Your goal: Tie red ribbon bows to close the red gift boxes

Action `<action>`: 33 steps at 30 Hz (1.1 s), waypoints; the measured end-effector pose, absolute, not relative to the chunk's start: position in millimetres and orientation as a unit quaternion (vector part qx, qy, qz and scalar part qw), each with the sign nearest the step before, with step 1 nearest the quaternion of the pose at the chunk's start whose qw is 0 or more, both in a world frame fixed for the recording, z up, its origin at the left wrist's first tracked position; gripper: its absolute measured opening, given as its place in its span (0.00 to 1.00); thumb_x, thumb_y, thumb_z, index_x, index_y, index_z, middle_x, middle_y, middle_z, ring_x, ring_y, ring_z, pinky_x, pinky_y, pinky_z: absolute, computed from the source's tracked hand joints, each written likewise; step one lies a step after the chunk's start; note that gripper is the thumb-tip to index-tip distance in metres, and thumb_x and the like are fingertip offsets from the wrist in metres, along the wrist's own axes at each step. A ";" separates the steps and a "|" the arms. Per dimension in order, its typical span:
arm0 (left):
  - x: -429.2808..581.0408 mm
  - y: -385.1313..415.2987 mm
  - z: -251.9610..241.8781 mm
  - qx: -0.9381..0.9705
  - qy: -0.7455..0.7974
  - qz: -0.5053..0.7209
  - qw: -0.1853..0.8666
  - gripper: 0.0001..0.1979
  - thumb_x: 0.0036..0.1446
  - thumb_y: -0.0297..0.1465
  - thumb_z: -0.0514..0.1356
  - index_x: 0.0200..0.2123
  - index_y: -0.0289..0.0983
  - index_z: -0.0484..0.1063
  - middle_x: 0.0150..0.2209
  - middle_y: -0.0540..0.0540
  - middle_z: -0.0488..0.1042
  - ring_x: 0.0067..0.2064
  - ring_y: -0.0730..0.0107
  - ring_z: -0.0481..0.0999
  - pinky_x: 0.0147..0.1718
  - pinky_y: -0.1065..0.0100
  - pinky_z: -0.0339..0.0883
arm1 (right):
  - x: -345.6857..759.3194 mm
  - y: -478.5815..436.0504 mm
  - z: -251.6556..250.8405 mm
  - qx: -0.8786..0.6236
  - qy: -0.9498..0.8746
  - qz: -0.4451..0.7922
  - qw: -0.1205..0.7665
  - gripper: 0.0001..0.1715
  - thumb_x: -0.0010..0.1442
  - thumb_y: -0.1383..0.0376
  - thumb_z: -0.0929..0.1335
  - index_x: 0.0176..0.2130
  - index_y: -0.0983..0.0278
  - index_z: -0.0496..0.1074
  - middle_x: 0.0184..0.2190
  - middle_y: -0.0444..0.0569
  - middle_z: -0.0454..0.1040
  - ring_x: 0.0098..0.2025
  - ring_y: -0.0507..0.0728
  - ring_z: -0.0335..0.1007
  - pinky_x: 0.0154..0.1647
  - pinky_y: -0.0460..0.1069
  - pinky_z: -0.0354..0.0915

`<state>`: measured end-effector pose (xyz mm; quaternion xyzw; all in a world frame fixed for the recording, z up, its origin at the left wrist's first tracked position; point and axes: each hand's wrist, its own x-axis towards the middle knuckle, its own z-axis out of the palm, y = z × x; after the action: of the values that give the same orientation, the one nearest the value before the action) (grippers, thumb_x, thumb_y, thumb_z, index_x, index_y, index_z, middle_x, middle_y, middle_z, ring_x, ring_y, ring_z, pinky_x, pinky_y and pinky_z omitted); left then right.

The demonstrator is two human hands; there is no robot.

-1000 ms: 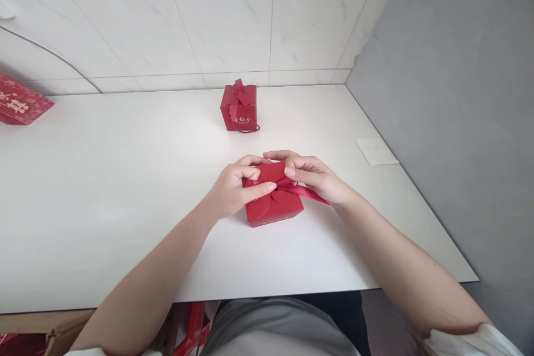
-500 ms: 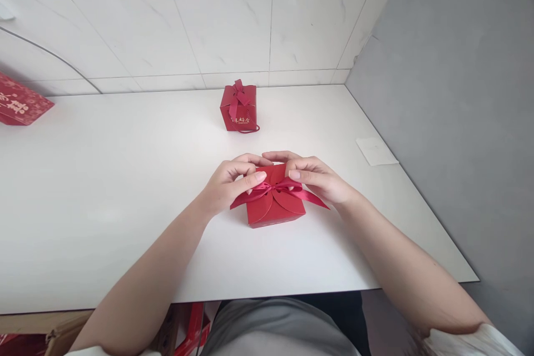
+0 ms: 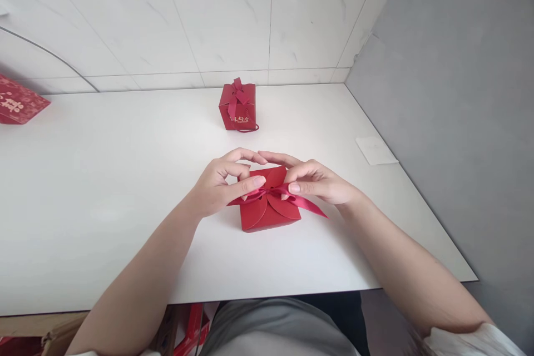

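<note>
A small red gift box (image 3: 271, 217) with overlapping curved flaps rests on the table in front of me. Across its top runs a shiny red ribbon (image 3: 311, 207), tied in a bow at the middle. My left hand (image 3: 225, 181) pinches the bow's left loop between thumb and fingers. On the other side, my right hand (image 3: 315, 181) pinches the right loop, and a ribbon tail hangs out below it to the right. Both index fingers stretch over the far side of the box, their tips nearly meeting.
A second red box (image 3: 237, 108) with a bow and cord handle stands near the tiled wall. At far left lies a patterned red package (image 3: 20, 101). White paper (image 3: 376, 151) lies by the grey partition (image 3: 450, 94). Below the table edge is a cardboard box (image 3: 62, 331).
The box has shifted slightly left and turned a little under my hands. Both hands still pinch the bow's loops, and the left one has moved slightly left.
</note>
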<state>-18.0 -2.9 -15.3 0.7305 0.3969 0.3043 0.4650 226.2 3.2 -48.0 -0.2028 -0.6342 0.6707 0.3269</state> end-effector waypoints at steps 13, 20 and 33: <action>-14.5 -3.7 -20.4 0.708 0.419 0.270 0.501 0.27 0.58 0.41 0.64 0.17 0.34 0.54 0.55 0.44 0.69 0.41 0.67 0.76 0.41 0.62 0.72 | 226.5 3.4 -46.0 -0.256 -0.628 0.651 0.341 0.21 0.64 0.56 0.70 0.23 0.64 0.69 0.63 0.49 0.63 0.59 0.60 0.66 0.57 0.56 0.64; -16.5 -2.8 -18.9 0.709 0.411 0.251 0.516 0.27 0.59 0.38 0.63 0.17 0.34 0.52 0.55 0.45 0.69 0.37 0.72 0.74 0.36 0.65 0.69 | 230.4 3.9 -43.2 -0.264 -0.647 0.635 0.329 0.21 0.65 0.57 0.70 0.24 0.64 0.68 0.61 0.48 0.64 0.53 0.58 0.68 0.55 0.55 0.64; -14.3 -1.7 -22.0 0.670 0.411 0.255 0.563 0.28 0.57 0.37 0.64 0.16 0.35 0.50 0.55 0.43 0.73 0.37 0.68 0.75 0.36 0.62 0.70 | 230.2 2.2 -39.4 -0.269 -0.667 0.612 0.329 0.17 0.64 0.57 0.70 0.26 0.62 0.72 0.60 0.47 0.65 0.63 0.61 0.61 0.63 0.59 0.59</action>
<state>-14.3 -1.7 -22.0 0.6698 0.4111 0.2554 0.5631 230.2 2.2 -39.4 -0.2687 -0.6672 0.6119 0.3288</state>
